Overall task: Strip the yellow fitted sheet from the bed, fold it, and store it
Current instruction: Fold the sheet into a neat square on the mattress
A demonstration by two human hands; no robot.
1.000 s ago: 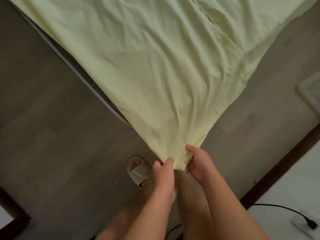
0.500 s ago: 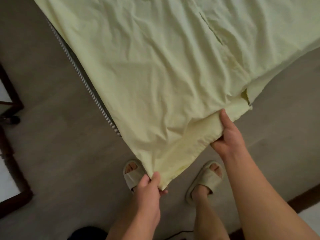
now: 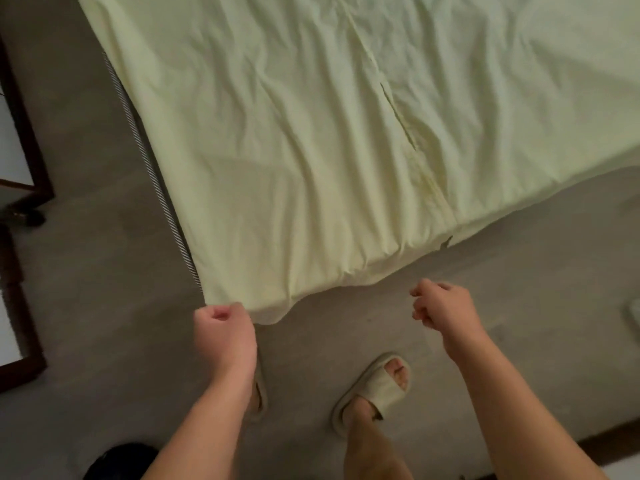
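Note:
The pale yellow fitted sheet (image 3: 311,150) lies spread and wrinkled over the bed, its near edge draped down over the bed's corner. My left hand (image 3: 223,332) is curled into a fist right at the sheet's lowest corner, where the hem meets its fingers. It seems to grip that hem. My right hand (image 3: 441,308) hovers over the floor a little below the sheet's near edge, apart from the fabric. Its fingers hang loosely curled with nothing in them.
A striped mattress edge (image 3: 149,168) shows along the sheet's left side. Dark wooden furniture (image 3: 29,157) stands at the far left. Grey floor surrounds the bed. My feet in pale slippers (image 3: 375,389) stand just below the hands. A black object (image 3: 117,460) lies bottom left.
The sheet corner held up by both hands has dropped back over the bed. My right hand slid along the edge, then let go. My left hand moved left and down with the corner.

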